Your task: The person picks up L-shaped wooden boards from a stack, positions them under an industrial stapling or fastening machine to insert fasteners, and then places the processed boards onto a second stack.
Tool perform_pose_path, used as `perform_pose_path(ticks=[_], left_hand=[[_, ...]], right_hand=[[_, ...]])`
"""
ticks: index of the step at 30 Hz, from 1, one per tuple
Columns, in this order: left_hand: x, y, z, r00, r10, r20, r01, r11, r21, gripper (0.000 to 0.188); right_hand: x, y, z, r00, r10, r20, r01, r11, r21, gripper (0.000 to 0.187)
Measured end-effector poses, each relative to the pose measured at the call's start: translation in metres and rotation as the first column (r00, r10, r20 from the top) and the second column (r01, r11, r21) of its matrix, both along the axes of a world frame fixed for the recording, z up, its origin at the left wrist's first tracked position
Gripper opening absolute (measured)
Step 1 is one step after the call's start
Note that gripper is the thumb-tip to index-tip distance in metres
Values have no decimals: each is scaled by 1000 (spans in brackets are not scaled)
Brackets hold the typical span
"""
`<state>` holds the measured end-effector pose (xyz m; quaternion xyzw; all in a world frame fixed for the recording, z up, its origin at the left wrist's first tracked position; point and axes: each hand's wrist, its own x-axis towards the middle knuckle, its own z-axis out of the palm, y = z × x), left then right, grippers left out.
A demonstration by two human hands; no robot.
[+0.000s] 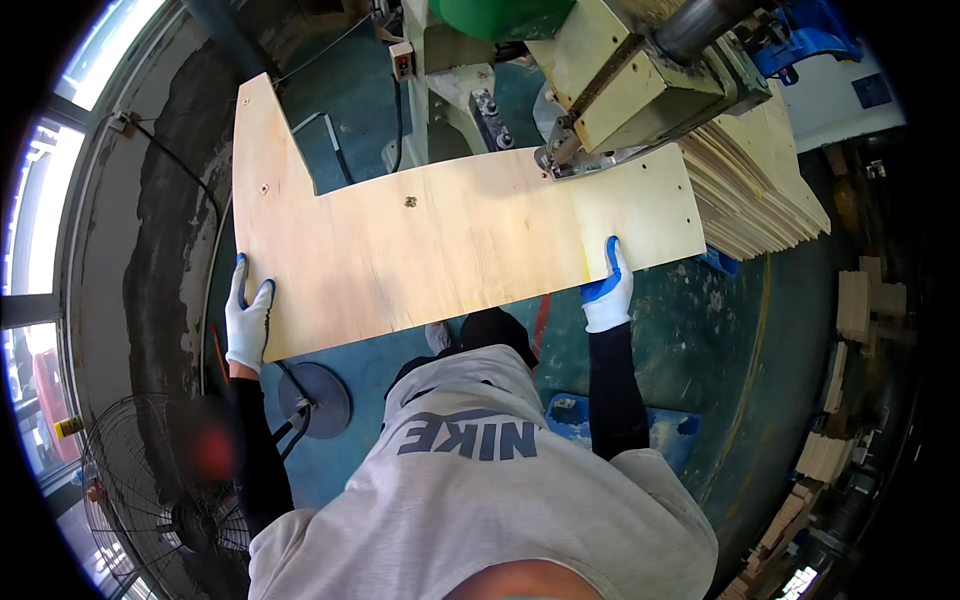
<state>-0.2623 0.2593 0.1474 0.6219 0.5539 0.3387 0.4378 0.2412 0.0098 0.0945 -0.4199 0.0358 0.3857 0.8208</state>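
A large L-shaped plywood panel (pixel 430 255) lies flat in front of me, with an arm rising at its far left. My left hand (pixel 247 318), in a white glove with blue fingertips, grips its left edge near the front corner. On the front edge toward the right, my right hand (pixel 608 288) holds it, the thumb on top and the other fingers hidden underneath. The panel's far edge sits under the head of a pale green machine (pixel 640 95), at a metal nose piece (pixel 562 160). Metal inserts and small holes dot the panel.
At the right stands a stack of cut plywood panels (pixel 760 195). A wire fan (pixel 165 500) is at the lower left beside the wall, near a round dark stool seat (pixel 315 400). A blue pallet (pixel 660 430) lies on the green floor. Wood pieces (pixel 825 455) line the far right.
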Motion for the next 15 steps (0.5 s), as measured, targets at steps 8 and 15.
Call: perform_pose_path(ticks=[8,15], left_hand=[[20,11,45,992,2,123,26,974,-225,63],[13,16,32,992,38,119,-21,990,-139,62]], right_hand=[[-4,2,7,1000,15,-25,-13,998,54,42],[-10,-1,-3,999,-49,14,49,998,-29,44]])
